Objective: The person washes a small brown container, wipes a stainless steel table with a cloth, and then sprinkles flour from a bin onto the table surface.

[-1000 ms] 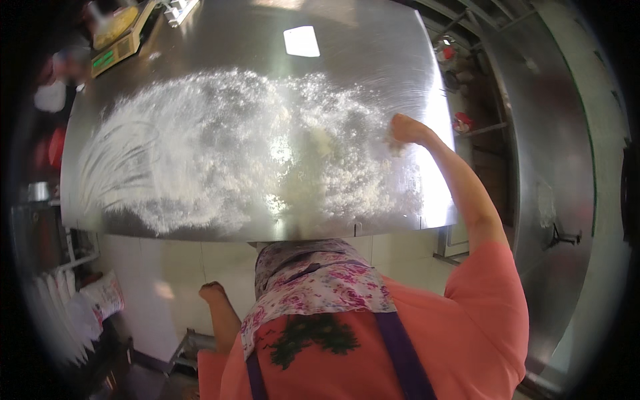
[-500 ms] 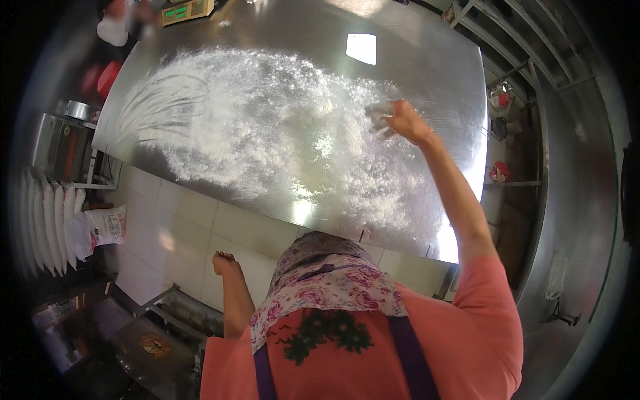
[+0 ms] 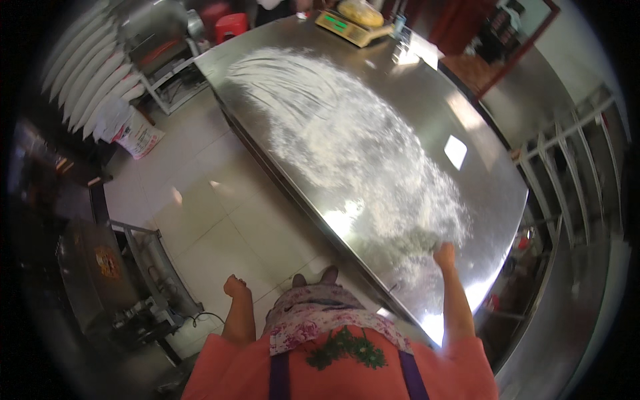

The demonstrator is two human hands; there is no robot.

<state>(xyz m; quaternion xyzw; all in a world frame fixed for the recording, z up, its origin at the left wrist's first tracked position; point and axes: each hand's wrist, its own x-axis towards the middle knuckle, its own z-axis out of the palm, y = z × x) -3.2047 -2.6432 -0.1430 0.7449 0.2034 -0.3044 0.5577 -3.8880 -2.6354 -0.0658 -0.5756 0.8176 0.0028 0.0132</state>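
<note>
A broad layer of white flour [image 3: 353,127] covers much of the steel table [image 3: 280,177], with curved streaks at its far left end. My right hand [image 3: 444,253] is low over the flour near the table's right end; its fingers are blurred and hard to make out against the dusted steel. Nothing shows clearly in it. My left hand [image 3: 236,287] hangs over the floor beside the table, fingers curled in, with no object visible in it. A white flat four-sided piece [image 3: 455,152] lies on the bare steel beyond the flour.
At the table's far edge stands a digital scale [image 3: 352,28] bearing a yellowish bundle [image 3: 360,12]. A red stool [image 3: 231,27] is behind the far left corner. Stacked white sacks [image 3: 93,70] and a white bag [image 3: 137,133] stand left. Metal racks [image 3: 567,153] line the right.
My view has turned, so the table now slants away to the left. My right hand, fingers spread before, has come nearer to my body over the flour. My left hand still hangs down.
</note>
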